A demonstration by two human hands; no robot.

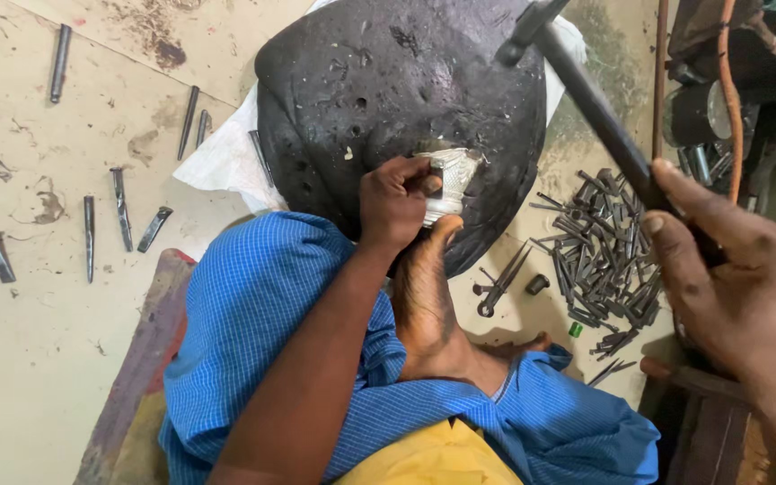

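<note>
My left hand (397, 198) grips a small patterned silver metal piece (449, 175) and presses it against a large black domed block (388, 90). My bare foot (426, 296) braces against the piece from below. My right hand (738, 269) is raised at the right and holds the dark handle of a hammer (595, 112), whose head points up near the top edge, above the block.
A heap of several dark metal punches (604, 251) lies right of the block. More punches (123, 220) are scattered on the beige floor at the left. White cloth (222, 157) lies under the block. Cluttered tools and an orange hose (729, 90) fill the top right.
</note>
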